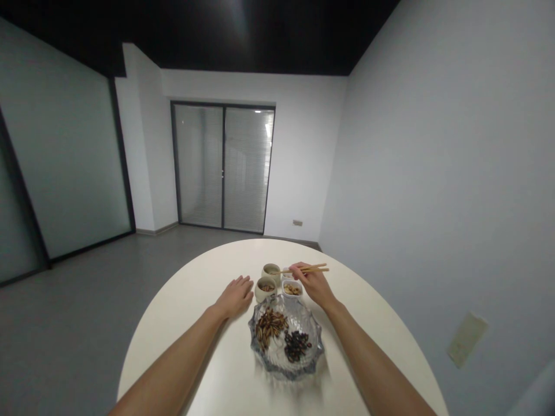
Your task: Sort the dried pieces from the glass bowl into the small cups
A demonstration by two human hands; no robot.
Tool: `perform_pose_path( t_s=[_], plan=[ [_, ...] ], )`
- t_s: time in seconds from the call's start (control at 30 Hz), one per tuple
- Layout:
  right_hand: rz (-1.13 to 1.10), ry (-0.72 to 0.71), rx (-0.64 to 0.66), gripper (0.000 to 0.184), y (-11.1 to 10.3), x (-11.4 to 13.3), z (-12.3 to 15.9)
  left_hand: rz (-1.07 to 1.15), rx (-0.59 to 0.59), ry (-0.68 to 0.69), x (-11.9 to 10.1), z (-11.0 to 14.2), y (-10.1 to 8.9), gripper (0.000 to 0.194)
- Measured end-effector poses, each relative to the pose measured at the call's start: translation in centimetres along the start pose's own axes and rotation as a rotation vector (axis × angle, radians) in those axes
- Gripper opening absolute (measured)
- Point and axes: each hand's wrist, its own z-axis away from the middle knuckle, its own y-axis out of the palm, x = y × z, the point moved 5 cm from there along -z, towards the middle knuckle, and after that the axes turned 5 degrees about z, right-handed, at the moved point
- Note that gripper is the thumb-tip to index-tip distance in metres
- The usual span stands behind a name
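My right hand [315, 285] grips a pair of wooden chopsticks [319, 269], whose thin ends point left over the far pale-green cup [267, 267]. Whether anything is pinched between the tips is too small to tell. Palm down on the table, my left hand [236, 296] rests with fingers extended, beside the near pale-green cup [261, 297], which holds brown pieces. Close to me stands a scalloped glass dish [289, 374] bearing a heap of long brown pieces [271, 327] and a heap of dark, nearly black pieces [297, 345].
A small white dish [293, 296] of yellowish-brown pieces sits behind the glass dish. Another white dish [287, 276] is partly hidden by my right hand. Everything stands on a round white table [182, 323]. A white wall [416, 219] rises at the right.
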Motion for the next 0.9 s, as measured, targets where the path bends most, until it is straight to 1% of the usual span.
perform_pose_path(
  t_s=[0.23,0.47,0.63,0.9],
  plan=[
    [-0.005,-0.007,-0.020,0.031,-0.3,0.4,1.0,-0.002,0.000,-0.011,-0.3,0.1,-0.2,0.045],
    [-0.018,0.056,0.001,0.033,-0.2,0.1,1.7,-0.012,0.013,-0.024,-0.4,0.2,-0.2,0.048],
    [-0.050,0.105,-0.032,0.034,0.0,-0.5,2.2,-0.002,0.008,-0.026,-0.3,0.2,-0.1,0.047],
    [-0.008,0.118,-0.092,0.036,-0.2,-1.1,2.9,-0.006,-0.003,-0.011,-0.2,0.0,-0.1,0.045]
  ],
)
